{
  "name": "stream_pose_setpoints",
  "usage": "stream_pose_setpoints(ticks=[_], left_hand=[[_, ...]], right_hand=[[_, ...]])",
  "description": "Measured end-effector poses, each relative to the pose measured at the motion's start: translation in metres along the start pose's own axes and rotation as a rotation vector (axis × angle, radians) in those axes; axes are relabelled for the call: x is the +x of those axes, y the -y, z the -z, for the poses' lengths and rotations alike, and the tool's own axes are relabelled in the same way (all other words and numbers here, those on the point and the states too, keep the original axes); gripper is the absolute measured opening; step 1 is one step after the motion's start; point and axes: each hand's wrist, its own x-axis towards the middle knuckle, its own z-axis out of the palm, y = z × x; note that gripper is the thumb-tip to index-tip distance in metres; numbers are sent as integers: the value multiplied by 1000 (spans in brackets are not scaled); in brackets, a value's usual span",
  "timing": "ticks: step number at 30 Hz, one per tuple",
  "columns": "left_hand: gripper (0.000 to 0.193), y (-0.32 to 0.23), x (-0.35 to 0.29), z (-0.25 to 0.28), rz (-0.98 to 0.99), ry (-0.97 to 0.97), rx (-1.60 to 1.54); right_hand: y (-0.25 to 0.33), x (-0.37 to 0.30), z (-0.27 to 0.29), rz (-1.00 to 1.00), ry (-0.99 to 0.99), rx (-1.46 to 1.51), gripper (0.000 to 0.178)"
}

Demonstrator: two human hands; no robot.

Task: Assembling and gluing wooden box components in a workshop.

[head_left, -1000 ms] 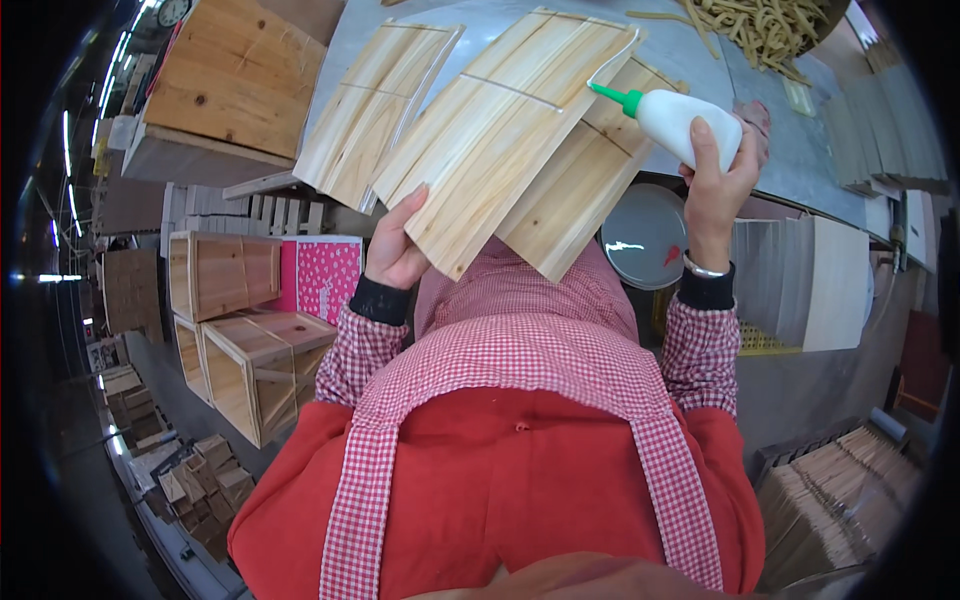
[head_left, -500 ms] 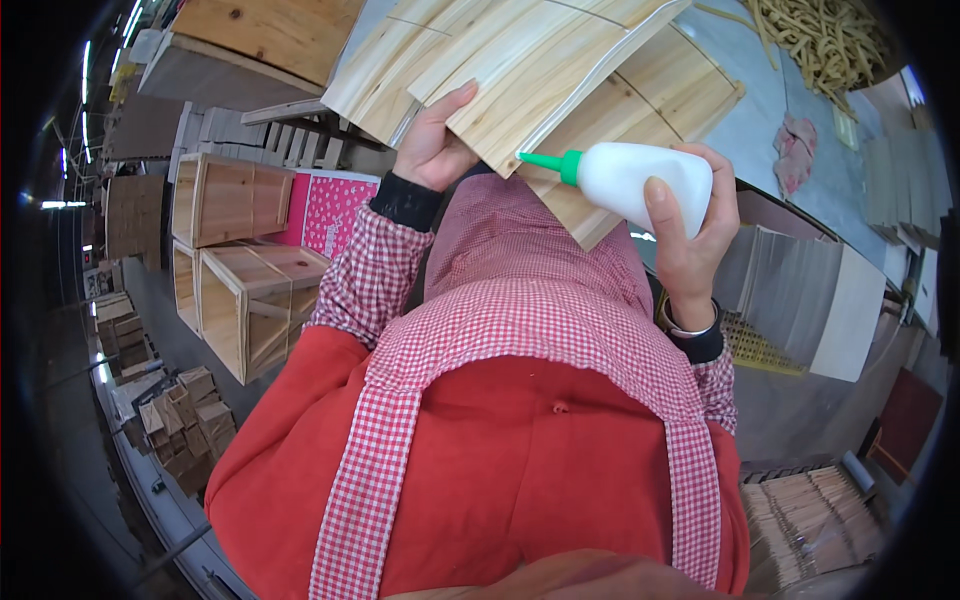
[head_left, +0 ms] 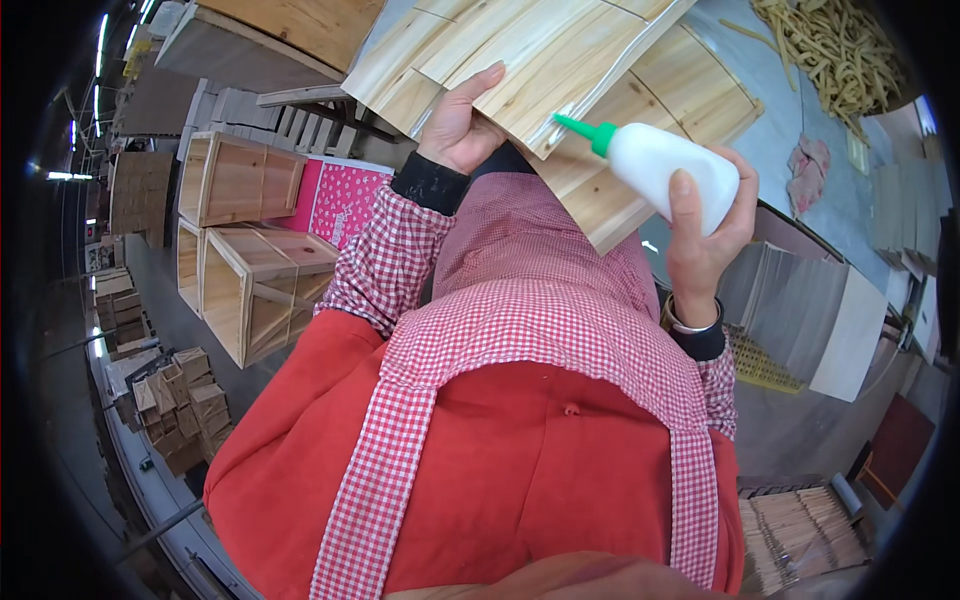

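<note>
My left hand (head_left: 463,128) grips the near left edge of a pale wooden board (head_left: 530,75), thumb on top and fingers underneath. A white line of what looks like glue runs along the board's right edge, with a blob near its near corner. My right hand (head_left: 705,225) is wrapped round a white squeeze glue bottle (head_left: 665,172) with a green nozzle, tilted so its tip points left. That tip is at the white line, close to the corner. More wooden boards (head_left: 610,195) lie beneath the held one.
A blue-grey table (head_left: 745,75) bears a heap of tan strips (head_left: 835,55) and a pink cloth (head_left: 808,172). Wooden crates (head_left: 262,285) stand on the left beside a pink patterned box (head_left: 345,205). Grey panels (head_left: 785,300) stand upright at the right.
The nozzle tip has moved a short way from the near corner up along the board's edge. A white blob now shows by the tip. The whole view has shifted slightly.
</note>
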Motion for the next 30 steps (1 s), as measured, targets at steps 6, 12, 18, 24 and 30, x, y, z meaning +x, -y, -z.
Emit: stream_pose_setpoints(ticks=[6,12,18,24,30], left_hand=[[52,-6,14,4,-48,65,-5],[50,-32,29,-2,-118,82,-26],[47,-93,150,-32,-277,28,-39],[39,-124,326,-62,-273,-144,-85],[42,-101,356,-47,-195,-360,-96]], right_hand=[[-3,1,-3,0,88,-9,39],[-14,9,16,-24,-147,100,47],[1,25,30,-120,-375,288,49],[-16,27,53,-189,-458,222,48],[-39,45,66,-219,-540,172,43]])
